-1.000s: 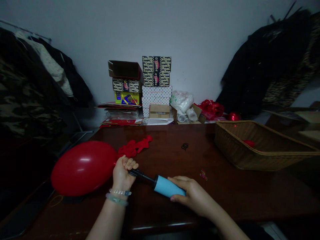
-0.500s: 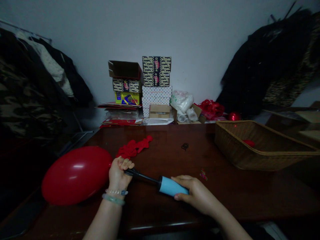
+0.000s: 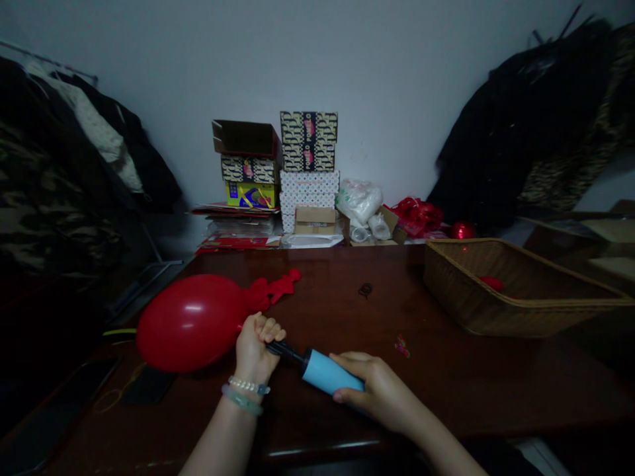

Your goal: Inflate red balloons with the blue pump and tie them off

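Observation:
My left hand point(image 3: 260, 342), wearing two bracelets, is closed around the black end of a balloon pump point(image 3: 327, 373) and the neck of a red balloon point(image 3: 194, 322). The balloon is swollen to a rounded oval and lies to the left of my fist. My fingers hide where its neck meets the pump. Wrapped round the pump's light blue barrel is my right hand point(image 3: 380, 387). Only a short stretch of the black rod shows between barrel and fist. Just beyond the balloon, uninflated red balloons point(image 3: 278, 288) lie on the table.
A wicker basket point(image 3: 476, 317) with a red thing inside stands at the right of the brown table point(image 3: 397, 311). Rubber bands point(image 3: 366, 289) and small coloured bits point(image 3: 402, 345) lie mid-table. A dark phone-like slab point(image 3: 149, 385) is at left. Stacked boxes point(image 3: 309, 142) stand behind.
The left hand and balloon have moved right, toward the pump barrel, so less black rod shows. The balloon looks smaller in view, uncovering the dark slab. The right hand has shifted slightly left.

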`<state>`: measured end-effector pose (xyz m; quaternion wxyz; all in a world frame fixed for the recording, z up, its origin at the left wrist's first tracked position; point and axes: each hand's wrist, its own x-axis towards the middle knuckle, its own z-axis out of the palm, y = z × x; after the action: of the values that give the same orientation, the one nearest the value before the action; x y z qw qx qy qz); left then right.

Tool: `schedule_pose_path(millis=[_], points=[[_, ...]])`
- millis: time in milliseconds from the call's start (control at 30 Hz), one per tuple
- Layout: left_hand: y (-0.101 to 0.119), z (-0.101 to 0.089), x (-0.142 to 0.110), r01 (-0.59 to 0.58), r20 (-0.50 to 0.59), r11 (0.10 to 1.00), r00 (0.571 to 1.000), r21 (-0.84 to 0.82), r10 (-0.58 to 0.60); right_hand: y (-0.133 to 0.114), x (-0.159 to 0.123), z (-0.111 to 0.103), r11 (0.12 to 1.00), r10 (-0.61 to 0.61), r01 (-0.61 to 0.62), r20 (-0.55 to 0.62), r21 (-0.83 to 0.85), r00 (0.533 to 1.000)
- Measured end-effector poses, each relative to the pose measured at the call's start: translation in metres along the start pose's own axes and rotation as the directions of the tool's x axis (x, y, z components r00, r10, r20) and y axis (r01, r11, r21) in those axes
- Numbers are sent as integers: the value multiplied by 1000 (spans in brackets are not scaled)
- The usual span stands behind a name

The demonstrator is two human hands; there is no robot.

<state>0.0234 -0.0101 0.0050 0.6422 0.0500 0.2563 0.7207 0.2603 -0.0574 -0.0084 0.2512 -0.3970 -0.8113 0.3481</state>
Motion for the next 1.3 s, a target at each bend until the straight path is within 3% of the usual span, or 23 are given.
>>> schedule_pose_path(millis=[200,433,567,800,1100,1300], points=[[21,3,-1,-45,9,999,999,-4,45,-3,2,-2,999,-8,8,0,-33,1000],[50,-6,5,-143,-4,990,990,-4,143,5,-1,-15,998,13,-11,35,-59,999],[55,-8,7,-165,-18,986,986,0,165,8,-2,-15,992,9,-7,16,-122,1000],[39,-5,4,-108,-27,994,994,11,108,7,-2,-7,986,-1,0,-5,-167,1000],[-11,0,-3,40,11,999,999,24,-40,1,1,4,998,-10,10,-8,-62,1000],[-11,2,-3,37,5,999,999,18,-38,-2,3,5,999,-6,6,-15,-47,1000]])
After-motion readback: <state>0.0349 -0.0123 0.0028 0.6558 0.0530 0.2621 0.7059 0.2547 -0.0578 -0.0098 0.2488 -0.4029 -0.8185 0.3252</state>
